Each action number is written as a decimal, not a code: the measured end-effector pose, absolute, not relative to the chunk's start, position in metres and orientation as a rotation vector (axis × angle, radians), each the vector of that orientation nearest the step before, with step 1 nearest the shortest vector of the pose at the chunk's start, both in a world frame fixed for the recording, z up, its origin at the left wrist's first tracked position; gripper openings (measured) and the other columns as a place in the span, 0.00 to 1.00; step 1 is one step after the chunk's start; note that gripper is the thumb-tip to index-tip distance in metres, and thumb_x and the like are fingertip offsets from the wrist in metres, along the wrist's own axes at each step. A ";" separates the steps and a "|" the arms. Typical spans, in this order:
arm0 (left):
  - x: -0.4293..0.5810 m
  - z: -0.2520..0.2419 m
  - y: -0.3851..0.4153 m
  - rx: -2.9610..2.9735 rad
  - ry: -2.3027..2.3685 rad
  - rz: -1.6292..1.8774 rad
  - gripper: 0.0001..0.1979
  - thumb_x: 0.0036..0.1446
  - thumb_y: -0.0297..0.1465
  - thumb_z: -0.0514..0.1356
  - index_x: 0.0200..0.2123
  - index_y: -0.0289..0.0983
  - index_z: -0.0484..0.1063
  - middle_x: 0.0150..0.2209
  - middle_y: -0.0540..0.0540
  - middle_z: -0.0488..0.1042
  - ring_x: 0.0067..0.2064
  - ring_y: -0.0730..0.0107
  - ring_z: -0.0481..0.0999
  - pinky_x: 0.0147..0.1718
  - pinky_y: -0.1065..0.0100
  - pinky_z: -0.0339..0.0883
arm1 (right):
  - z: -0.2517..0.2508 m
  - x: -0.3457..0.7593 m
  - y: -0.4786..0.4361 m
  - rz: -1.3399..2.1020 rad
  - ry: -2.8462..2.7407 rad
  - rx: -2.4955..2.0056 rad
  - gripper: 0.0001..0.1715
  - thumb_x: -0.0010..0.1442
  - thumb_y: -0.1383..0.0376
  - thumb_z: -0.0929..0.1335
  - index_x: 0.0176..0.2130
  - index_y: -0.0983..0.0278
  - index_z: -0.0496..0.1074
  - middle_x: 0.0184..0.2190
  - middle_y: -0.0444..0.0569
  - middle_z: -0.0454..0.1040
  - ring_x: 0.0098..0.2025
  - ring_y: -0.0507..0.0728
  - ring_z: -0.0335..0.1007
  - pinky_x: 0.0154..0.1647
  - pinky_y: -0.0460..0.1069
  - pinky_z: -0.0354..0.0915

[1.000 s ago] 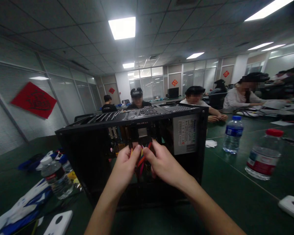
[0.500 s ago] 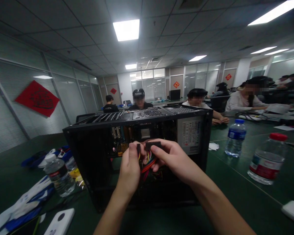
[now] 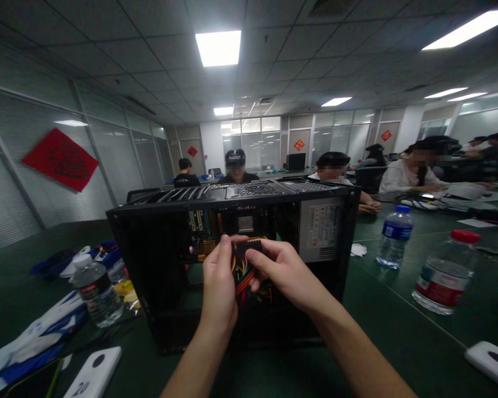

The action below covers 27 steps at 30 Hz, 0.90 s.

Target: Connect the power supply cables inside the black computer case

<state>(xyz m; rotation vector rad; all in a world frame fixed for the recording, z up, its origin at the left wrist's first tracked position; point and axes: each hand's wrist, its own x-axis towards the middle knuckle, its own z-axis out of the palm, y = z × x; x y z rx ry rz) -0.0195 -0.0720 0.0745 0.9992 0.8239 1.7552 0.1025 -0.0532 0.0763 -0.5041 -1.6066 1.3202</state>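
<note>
In front of the open side of a black computer case (image 3: 135,260), both hands work close together. My left hand (image 3: 218,284) is closed, its thumb upright against a small black power connector (image 3: 234,250). A wider black power connector (image 3: 255,245) is pinched between the thumb and fingers of my right hand (image 3: 280,268). The two connectors are side by side; whether they touch is hard to make out. Multicoloured cables (image 3: 243,284) hang below them between the hands. Behind sit the motherboard (image 3: 209,250) and, at upper right, the power supply (image 3: 321,229).
Left of the case are a water bottle (image 3: 97,293), gloves (image 3: 37,342) and a white numbered device (image 3: 93,376). To the right stand a blue-capped bottle (image 3: 394,237) and a red-capped bottle (image 3: 446,273), with another white device (image 3: 492,362) nearby. Several people sit beyond the case.
My right hand has moved left, bringing the wide connector up beside the small one. The gap between the hands has narrowed. The view has shifted slightly.
</note>
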 end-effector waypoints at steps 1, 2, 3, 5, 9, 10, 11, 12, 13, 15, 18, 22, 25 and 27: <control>-0.018 0.074 -0.074 0.998 0.819 1.746 0.22 0.54 0.48 0.62 0.37 0.33 0.77 0.27 0.48 0.77 0.19 0.77 0.70 0.18 0.76 0.63 | 0.076 0.103 -0.053 1.312 -1.609 -0.506 0.21 0.59 0.53 0.71 0.41 0.68 0.75 0.29 0.45 0.75 0.22 0.48 0.70 0.23 0.43 0.68; -0.016 0.074 -0.075 0.997 0.810 1.745 0.22 0.54 0.48 0.62 0.38 0.33 0.77 0.29 0.47 0.78 0.20 0.77 0.71 0.18 0.76 0.63 | 0.077 0.104 -0.052 1.304 -1.614 -0.506 0.20 0.59 0.53 0.71 0.40 0.68 0.75 0.28 0.45 0.74 0.22 0.48 0.70 0.23 0.43 0.67; -0.014 0.074 -0.077 0.998 0.799 1.746 0.22 0.54 0.47 0.62 0.38 0.34 0.77 0.30 0.46 0.78 0.21 0.76 0.72 0.18 0.76 0.64 | 0.077 0.105 -0.052 1.297 -1.620 -0.504 0.20 0.59 0.53 0.71 0.39 0.68 0.75 0.27 0.44 0.74 0.22 0.48 0.69 0.23 0.43 0.67; -0.012 0.073 -0.078 0.996 0.783 1.764 0.22 0.54 0.48 0.62 0.39 0.33 0.77 0.30 0.46 0.79 0.21 0.75 0.73 0.17 0.76 0.64 | 0.078 0.105 -0.053 1.292 -1.638 -0.507 0.19 0.59 0.54 0.71 0.38 0.68 0.74 0.25 0.43 0.74 0.21 0.48 0.69 0.23 0.43 0.66; -0.009 0.069 -0.078 0.869 0.797 1.801 0.23 0.52 0.47 0.64 0.39 0.32 0.77 0.27 0.48 0.77 0.17 0.77 0.70 0.12 0.77 0.60 | 0.079 0.100 -0.057 1.287 -1.658 -0.565 0.18 0.60 0.55 0.70 0.37 0.68 0.73 0.21 0.41 0.70 0.19 0.48 0.65 0.20 0.42 0.62; -0.007 0.067 -0.077 0.821 0.798 1.812 0.23 0.51 0.47 0.65 0.39 0.32 0.77 0.27 0.48 0.77 0.17 0.77 0.70 0.12 0.77 0.60 | 0.079 0.099 -0.058 1.272 -1.661 -0.593 0.17 0.60 0.55 0.69 0.37 0.68 0.72 0.20 0.40 0.69 0.19 0.47 0.64 0.19 0.42 0.61; -0.006 0.066 -0.077 0.779 0.796 1.822 0.22 0.50 0.46 0.66 0.39 0.32 0.77 0.28 0.48 0.77 0.17 0.77 0.70 0.13 0.77 0.60 | 0.078 0.098 -0.059 1.250 -1.670 -0.625 0.16 0.61 0.56 0.69 0.37 0.68 0.72 0.20 0.40 0.69 0.18 0.47 0.63 0.19 0.42 0.60; -0.005 0.065 -0.076 0.744 0.790 1.830 0.22 0.50 0.45 0.66 0.38 0.31 0.77 0.28 0.47 0.77 0.18 0.77 0.70 0.13 0.77 0.61 | 0.078 0.097 -0.060 1.219 -1.685 -0.653 0.15 0.61 0.57 0.69 0.38 0.68 0.72 0.21 0.40 0.69 0.19 0.47 0.62 0.19 0.42 0.60; -0.004 0.064 -0.077 0.715 0.783 1.829 0.21 0.50 0.44 0.66 0.38 0.31 0.77 0.29 0.46 0.78 0.19 0.77 0.71 0.15 0.77 0.62 | 0.077 0.097 -0.061 1.193 -1.700 -0.678 0.14 0.61 0.58 0.69 0.40 0.68 0.73 0.22 0.40 0.69 0.19 0.47 0.62 0.19 0.42 0.60; -0.001 0.063 -0.078 0.670 0.775 1.806 0.20 0.50 0.43 0.66 0.38 0.31 0.77 0.29 0.46 0.78 0.20 0.76 0.72 0.16 0.77 0.63 | 0.076 0.099 -0.059 1.171 -1.724 -0.709 0.14 0.60 0.59 0.69 0.41 0.68 0.73 0.23 0.40 0.70 0.20 0.47 0.63 0.19 0.42 0.60; 0.003 0.062 -0.080 0.652 0.775 1.779 0.20 0.53 0.43 0.64 0.41 0.32 0.77 0.27 0.47 0.78 0.18 0.75 0.71 0.14 0.75 0.63 | 0.073 0.104 -0.053 1.216 -1.732 -0.735 0.16 0.60 0.57 0.69 0.40 0.69 0.73 0.21 0.40 0.69 0.19 0.48 0.63 0.19 0.43 0.60; 0.004 0.060 -0.079 0.800 0.785 1.736 0.24 0.54 0.45 0.63 0.45 0.30 0.76 0.23 0.48 0.75 0.15 0.76 0.68 0.13 0.75 0.61 | 0.070 0.110 -0.045 1.277 -1.733 -0.666 0.20 0.58 0.54 0.70 0.41 0.68 0.73 0.22 0.41 0.71 0.19 0.48 0.63 0.20 0.43 0.62; 0.002 0.059 -0.077 0.866 0.783 1.685 0.26 0.55 0.45 0.61 0.47 0.28 0.76 0.23 0.47 0.76 0.15 0.75 0.68 0.15 0.74 0.63 | 0.069 0.113 -0.044 1.253 -1.681 -0.656 0.20 0.57 0.52 0.71 0.37 0.68 0.72 0.22 0.42 0.71 0.19 0.48 0.63 0.20 0.43 0.61; 0.001 0.060 -0.076 0.895 0.747 1.663 0.28 0.56 0.45 0.61 0.50 0.29 0.75 0.23 0.46 0.76 0.17 0.74 0.70 0.17 0.74 0.65 | 0.069 0.114 -0.044 1.226 -1.653 -0.664 0.20 0.56 0.52 0.72 0.32 0.67 0.71 0.21 0.42 0.70 0.19 0.48 0.63 0.19 0.43 0.60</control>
